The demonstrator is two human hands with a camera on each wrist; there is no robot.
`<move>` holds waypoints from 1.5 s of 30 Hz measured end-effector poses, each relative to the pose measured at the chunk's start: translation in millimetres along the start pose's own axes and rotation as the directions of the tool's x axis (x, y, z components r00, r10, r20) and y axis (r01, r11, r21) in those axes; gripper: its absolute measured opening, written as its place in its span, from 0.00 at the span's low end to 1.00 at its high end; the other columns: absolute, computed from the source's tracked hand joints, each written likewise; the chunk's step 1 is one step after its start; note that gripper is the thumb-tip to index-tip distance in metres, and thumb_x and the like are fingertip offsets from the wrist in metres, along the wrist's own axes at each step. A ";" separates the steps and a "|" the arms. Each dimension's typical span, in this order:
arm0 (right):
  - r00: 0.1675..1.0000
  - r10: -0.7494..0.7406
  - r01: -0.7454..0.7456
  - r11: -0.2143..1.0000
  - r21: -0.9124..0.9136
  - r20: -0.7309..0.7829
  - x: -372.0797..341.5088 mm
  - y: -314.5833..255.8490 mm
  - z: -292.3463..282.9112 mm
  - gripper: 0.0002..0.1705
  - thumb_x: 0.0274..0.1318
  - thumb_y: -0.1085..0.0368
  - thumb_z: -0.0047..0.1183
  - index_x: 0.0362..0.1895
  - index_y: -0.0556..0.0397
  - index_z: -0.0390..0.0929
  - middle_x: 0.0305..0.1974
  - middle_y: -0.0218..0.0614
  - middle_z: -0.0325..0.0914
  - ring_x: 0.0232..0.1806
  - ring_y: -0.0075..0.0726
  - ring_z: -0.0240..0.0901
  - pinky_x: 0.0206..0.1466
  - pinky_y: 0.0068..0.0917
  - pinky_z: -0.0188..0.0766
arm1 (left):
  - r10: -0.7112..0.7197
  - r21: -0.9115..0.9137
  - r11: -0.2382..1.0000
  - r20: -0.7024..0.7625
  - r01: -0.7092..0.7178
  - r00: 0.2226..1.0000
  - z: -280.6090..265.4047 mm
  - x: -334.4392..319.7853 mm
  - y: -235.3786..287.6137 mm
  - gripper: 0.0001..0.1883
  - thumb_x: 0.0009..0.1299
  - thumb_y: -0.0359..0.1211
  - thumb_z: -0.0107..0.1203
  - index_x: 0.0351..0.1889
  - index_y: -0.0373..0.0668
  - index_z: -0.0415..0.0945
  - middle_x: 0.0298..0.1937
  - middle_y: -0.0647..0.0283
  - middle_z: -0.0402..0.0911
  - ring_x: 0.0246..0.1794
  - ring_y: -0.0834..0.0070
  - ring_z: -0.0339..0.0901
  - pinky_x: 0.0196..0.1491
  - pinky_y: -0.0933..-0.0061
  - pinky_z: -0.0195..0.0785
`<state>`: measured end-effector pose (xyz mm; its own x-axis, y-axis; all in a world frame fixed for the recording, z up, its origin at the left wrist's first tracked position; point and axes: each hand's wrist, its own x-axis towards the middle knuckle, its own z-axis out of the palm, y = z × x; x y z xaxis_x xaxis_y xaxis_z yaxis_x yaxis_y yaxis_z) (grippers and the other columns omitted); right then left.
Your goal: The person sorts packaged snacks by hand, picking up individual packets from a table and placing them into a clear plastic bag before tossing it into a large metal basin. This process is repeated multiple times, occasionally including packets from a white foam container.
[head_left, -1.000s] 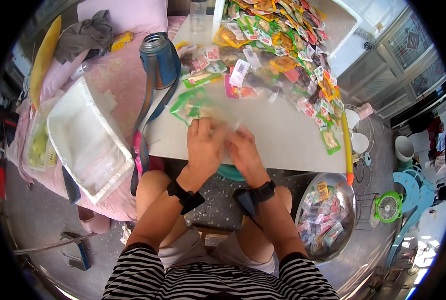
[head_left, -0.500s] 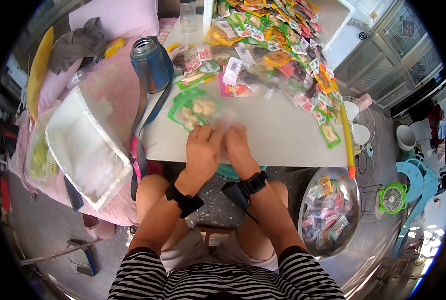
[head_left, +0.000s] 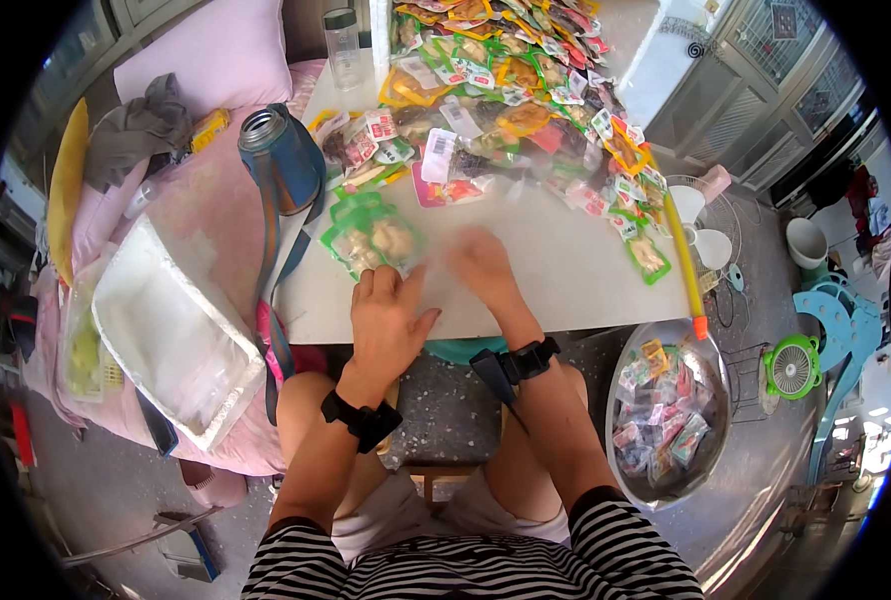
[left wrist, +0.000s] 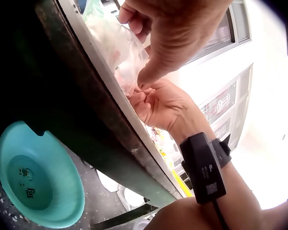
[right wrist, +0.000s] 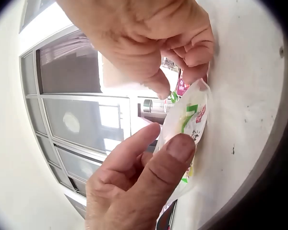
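Observation:
A clear plastic bag with a green print [head_left: 376,235] and pale pieces of food inside lies at the table's near left. My left hand [head_left: 383,318] pinches its near edge between thumb and fingers, and in the right wrist view the thumb [right wrist: 181,148] presses on the printed plastic. My right hand [head_left: 484,268], blurred in the head view, is over the table to the right of the left one. Its loosely bent fingers [right wrist: 198,55] are right at the bag's corner in the right wrist view, with the thumb spread apart from them.
Many food packets [head_left: 506,75] are heaped along the table's back. A blue flask [head_left: 284,165] stands left, beside a white foam box [head_left: 166,330] on the bed. A metal basin [head_left: 666,480] of packets is at right; a teal basin [left wrist: 72,191] is under the table.
My right hand has moved right, away from my left hand, opening a gap between them. The bag now lies flat and shows more clearly; the left hand keeps its place at the bag's edge.

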<state>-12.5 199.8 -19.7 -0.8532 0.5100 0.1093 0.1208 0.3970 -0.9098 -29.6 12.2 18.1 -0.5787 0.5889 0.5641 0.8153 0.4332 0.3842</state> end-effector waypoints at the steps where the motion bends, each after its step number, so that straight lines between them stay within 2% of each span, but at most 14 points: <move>1: 0.997 -0.072 0.073 0.983 -0.168 0.012 4.2 7.0 5.0 0.22 0.52 0.59 0.62 0.48 0.60 0.76 0.31 0.41 0.80 0.28 0.34 0.77 0.32 0.31 0.74 | -0.001 0.014 1.000 0.021 0.001 1.000 0.9 -1.5 0.2 0.30 0.45 0.31 0.72 0.50 0.41 0.79 0.36 0.59 0.69 0.38 0.60 0.68 0.40 0.62 0.65; 7: 0.983 -0.160 0.139 0.972 -0.192 -0.096 8.1 22.7 -5.2 0.24 0.49 0.61 0.64 0.48 0.60 0.75 0.32 0.46 0.80 0.34 0.46 0.79 0.39 0.36 0.74 | 0.009 0.078 0.997 0.061 -0.014 0.998 5.6 -2.8 -0.4 0.33 0.43 0.31 0.73 0.52 0.44 0.79 0.37 0.59 0.68 0.39 0.60 0.68 0.42 0.61 0.65; 10: 0.995 -0.091 0.072 0.921 -0.383 -0.032 -12.3 -7.7 -1.6 0.24 0.49 0.62 0.63 0.48 0.60 0.73 0.32 0.47 0.80 0.35 0.50 0.79 0.40 0.40 0.74 | -0.005 0.069 0.998 0.076 -0.001 0.997 8.5 -3.6 -3.4 0.31 0.45 0.32 0.71 0.52 0.45 0.79 0.37 0.58 0.69 0.39 0.59 0.69 0.42 0.60 0.65; 13: 0.953 -0.297 0.233 0.845 -0.481 -0.061 -31.8 3.9 30.8 0.22 0.51 0.60 0.58 0.49 0.54 0.72 0.33 0.46 0.80 0.38 0.59 0.76 0.42 0.48 0.73 | -0.045 0.076 0.996 0.092 0.038 0.995 19.2 -10.7 -10.8 0.28 0.49 0.33 0.70 0.51 0.46 0.79 0.37 0.58 0.70 0.40 0.58 0.70 0.43 0.59 0.67; 19: 0.987 -0.149 0.143 0.985 -0.097 -0.052 -38.8 8.2 15.5 0.20 0.49 0.64 0.60 0.46 0.60 0.74 0.26 0.41 0.77 0.26 0.38 0.76 0.30 0.35 0.74 | -0.014 0.008 1.000 0.085 0.013 0.996 9.8 -23.2 -11.7 0.25 0.52 0.32 0.68 0.51 0.48 0.79 0.38 0.58 0.72 0.43 0.57 0.71 0.44 0.57 0.67; 22: 0.945 0.248 -0.322 0.818 0.477 0.213 -57.2 -27.4 -16.4 0.13 0.49 0.69 0.59 0.40 0.59 0.76 0.23 0.30 0.73 0.23 0.24 0.70 0.26 0.25 0.70 | 0.072 -0.006 0.997 0.042 -0.072 0.997 -12.1 -31.3 -3.2 0.20 0.52 0.26 0.65 0.45 0.44 0.79 0.37 0.58 0.72 0.42 0.56 0.72 0.42 0.57 0.67; 25: 0.937 0.127 -0.324 0.662 0.676 0.325 -76.2 -48.7 -41.7 0.18 0.52 0.69 0.61 0.46 0.64 0.73 0.26 0.30 0.72 0.23 0.22 0.68 0.24 0.24 0.71 | 0.160 -0.075 0.983 -0.089 -0.167 0.983 -31.8 -40.2 7.7 0.12 0.54 0.21 0.60 0.37 0.40 0.80 0.32 0.56 0.72 0.36 0.56 0.72 0.38 0.59 0.66; 28: 0.942 0.074 -0.296 0.650 0.700 0.329 -100.6 -74.8 -64.1 0.18 0.53 0.70 0.60 0.47 0.64 0.73 0.25 0.31 0.71 0.23 0.23 0.68 0.24 0.24 0.71 | 0.136 -0.198 0.964 -0.194 -0.175 0.971 -64.0 -34.7 30.7 0.08 0.56 0.20 0.58 0.34 0.37 0.80 0.29 0.56 0.72 0.33 0.57 0.72 0.35 0.60 0.66; 32: 0.962 -0.025 -0.145 0.796 0.588 0.271 -148.1 -126.8 -104.7 0.17 0.55 0.65 0.61 0.46 0.61 0.75 0.26 0.29 0.72 0.22 0.21 0.66 0.23 0.22 0.68 | 0.172 -0.331 0.921 -0.125 -0.204 0.977 -122.6 -21.2 70.0 0.04 0.60 0.20 0.57 0.33 0.34 0.79 0.27 0.56 0.72 0.28 0.62 0.71 0.31 0.66 0.63; 35: 0.948 -0.059 -0.020 0.970 0.243 0.313 -176.7 -151.0 -134.4 0.20 0.55 0.61 0.63 0.49 0.57 0.77 0.29 0.28 0.74 0.26 0.22 0.68 0.27 0.22 0.69 | 0.238 -0.372 0.907 0.062 -0.199 0.969 -162.1 -22.0 97.2 0.04 0.63 0.21 0.56 0.34 0.32 0.79 0.26 0.60 0.72 0.25 0.72 0.70 0.28 0.73 0.59; 38: 0.862 -0.489 0.458 0.865 0.207 0.137 -205.0 -152.2 -140.9 0.23 0.52 0.57 0.66 0.51 0.52 0.78 0.33 0.29 0.77 0.32 0.25 0.72 0.32 0.22 0.71 | 0.230 -0.556 0.828 0.217 -0.074 0.949 -183.6 -35.6 121.4 0.04 0.64 0.21 0.56 0.35 0.32 0.79 0.25 0.61 0.73 0.25 0.74 0.70 0.28 0.74 0.59; 41: 0.836 -0.411 0.291 0.893 0.342 0.362 -245.0 -160.3 -141.4 0.27 0.47 0.54 0.70 0.51 0.48 0.80 0.37 0.29 0.79 0.37 0.27 0.74 0.37 0.23 0.71 | 0.233 -0.572 0.818 0.236 -0.059 0.943 -189.4 -51.7 138.3 0.03 0.64 0.21 0.56 0.35 0.32 0.80 0.25 0.62 0.73 0.25 0.76 0.69 0.29 0.76 0.59; 44: 0.888 -0.352 0.318 0.935 0.158 0.296 -277.5 -152.7 -135.3 0.29 0.42 0.55 0.72 0.50 0.49 0.80 0.37 0.32 0.80 0.36 0.26 0.75 0.36 0.24 0.71 | 0.237 -0.614 0.786 0.206 -0.062 0.949 -179.3 -70.3 142.9 0.04 0.63 0.22 0.57 0.36 0.33 0.79 0.25 0.59 0.75 0.23 0.73 0.70 0.27 0.74 0.61; 45: 0.894 -0.377 0.383 0.923 0.021 0.241 -286.8 -152.1 -131.6 0.21 0.47 0.64 0.68 0.47 0.51 0.80 0.37 0.35 0.79 0.37 0.31 0.75 0.41 0.29 0.73 | 0.220 -0.605 0.795 0.211 -0.049 0.953 -175.0 -76.0 144.3 0.04 0.63 0.22 0.57 0.35 0.33 0.79 0.25 0.59 0.75 0.23 0.72 0.70 0.27 0.75 0.61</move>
<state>280.6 93.6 140.0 -0.9311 0.1223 0.3438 -0.2262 0.5459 -0.8068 135.2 -89.5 158.6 -0.3761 0.8000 0.4674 0.6876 -0.0971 0.7196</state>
